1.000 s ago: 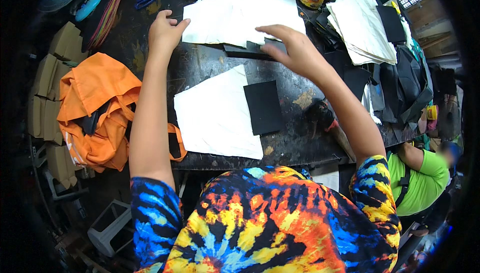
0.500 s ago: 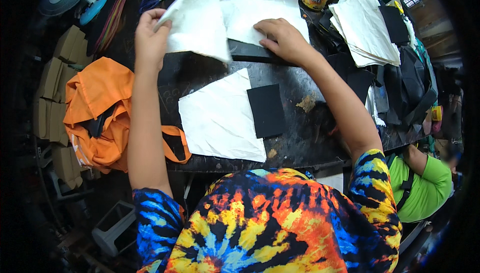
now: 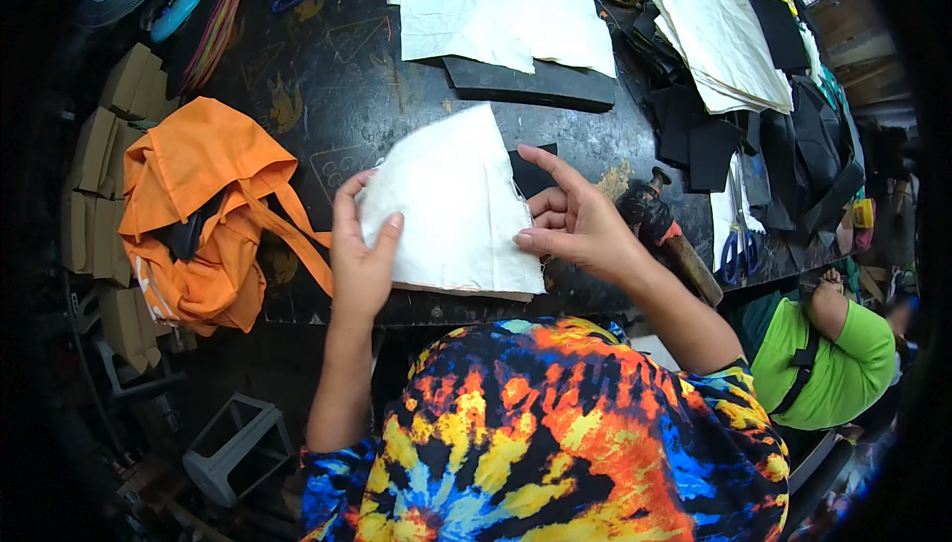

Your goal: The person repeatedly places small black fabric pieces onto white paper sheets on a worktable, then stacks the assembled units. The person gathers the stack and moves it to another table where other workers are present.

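A white cloth-like piece (image 3: 451, 205) with a slanted top lies near the table's front edge, on top of another piece whose edge shows below it. My left hand (image 3: 365, 254) closes round its left side, thumb on top and fingers at the edge. At the right edge, my right hand (image 3: 585, 225) touches the piece with thumb and bent fingers, its forefinger stretched out and the fingers apart. Behind that hand a black rectangular piece (image 3: 533, 171) is partly hidden. Farther back, more white pieces (image 3: 496, 21) rest on a dark flat slab (image 3: 535, 86).
A hammer (image 3: 691, 269) with a wooden handle lies right of my right hand, near blue-handled scissors (image 3: 736, 256). White sheets (image 3: 719, 41) and black scraps (image 3: 694, 135) are piled at the right. An orange cloth bag (image 3: 203, 215) sits left. A person in green (image 3: 833, 354) sits at right.
Both hands have come back toward me, bringing a white piece from the far stack and laying it over the nearer white piece. The hammer, earlier behind my right arm, now shows.
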`<move>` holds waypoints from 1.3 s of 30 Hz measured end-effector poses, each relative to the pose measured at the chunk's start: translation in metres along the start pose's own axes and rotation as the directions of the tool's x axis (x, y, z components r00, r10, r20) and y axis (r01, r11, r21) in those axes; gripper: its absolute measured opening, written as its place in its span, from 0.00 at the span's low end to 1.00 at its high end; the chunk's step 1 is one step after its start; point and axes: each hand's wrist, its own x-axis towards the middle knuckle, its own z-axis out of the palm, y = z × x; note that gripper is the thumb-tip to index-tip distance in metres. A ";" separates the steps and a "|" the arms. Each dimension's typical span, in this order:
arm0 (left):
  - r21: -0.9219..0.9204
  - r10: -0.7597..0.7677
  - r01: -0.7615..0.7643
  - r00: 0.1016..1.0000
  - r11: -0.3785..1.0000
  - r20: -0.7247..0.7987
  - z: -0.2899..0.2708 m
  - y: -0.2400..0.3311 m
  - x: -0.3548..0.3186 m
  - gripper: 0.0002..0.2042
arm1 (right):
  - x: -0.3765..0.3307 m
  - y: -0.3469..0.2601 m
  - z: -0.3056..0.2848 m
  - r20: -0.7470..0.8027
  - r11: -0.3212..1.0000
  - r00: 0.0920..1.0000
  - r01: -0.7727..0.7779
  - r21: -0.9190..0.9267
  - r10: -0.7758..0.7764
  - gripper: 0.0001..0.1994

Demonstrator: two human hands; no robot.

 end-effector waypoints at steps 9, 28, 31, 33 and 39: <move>0.141 0.004 -0.013 0.998 0.990 0.064 -0.011 -0.004 -0.010 0.34 | -0.004 0.020 0.005 -0.031 0.908 0.983 0.153 -0.389 -0.179 0.27; 0.308 0.302 -0.452 0.852 0.837 0.428 0.065 0.000 0.012 0.37 | -0.029 0.008 -0.013 -0.058 0.896 0.975 0.171 -0.410 -0.212 0.28; 0.348 0.306 -0.481 0.838 0.804 0.451 0.063 -0.004 0.010 0.43 | -0.049 -0.003 -0.062 -0.222 0.731 0.857 0.230 -0.643 -0.465 0.16; 0.352 0.319 -0.496 0.832 0.794 0.454 0.063 -0.005 0.010 0.45 | -0.051 -0.008 -0.109 -0.421 0.615 0.651 0.091 -0.783 -0.632 0.13; 0.372 0.327 -0.502 0.835 0.780 0.443 0.063 -0.006 0.009 0.48 | -0.065 0.002 -0.206 -0.643 0.465 0.430 -0.452 -0.761 -0.634 0.23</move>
